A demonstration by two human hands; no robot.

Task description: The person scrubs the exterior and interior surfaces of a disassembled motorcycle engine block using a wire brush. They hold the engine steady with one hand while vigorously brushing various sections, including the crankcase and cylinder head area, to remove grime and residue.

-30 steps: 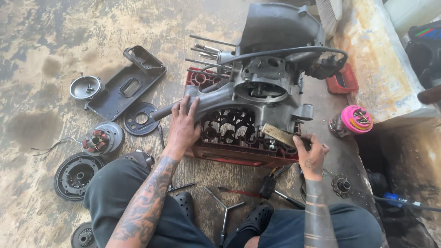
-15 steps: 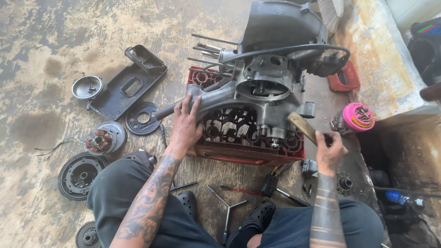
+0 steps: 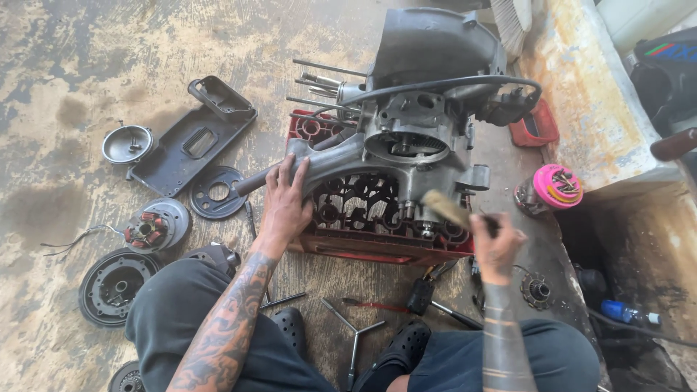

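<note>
Pink-lidded round tin (image 3: 555,186) right of engine, blue bottle (image 3: 628,313) lower right — lying down

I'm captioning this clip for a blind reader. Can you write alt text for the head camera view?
A seated person's left hand rests on a grey engine casing set on a red crate, while the right hand holds a brush at its near edge. Round metal parts and tools lie on the stained floor.

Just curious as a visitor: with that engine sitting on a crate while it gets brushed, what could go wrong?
The engine case overhangs the red crate; only the left hand steadies it, so it might tip. Grit from the brush in the right hand could fall into the open housing.
</note>
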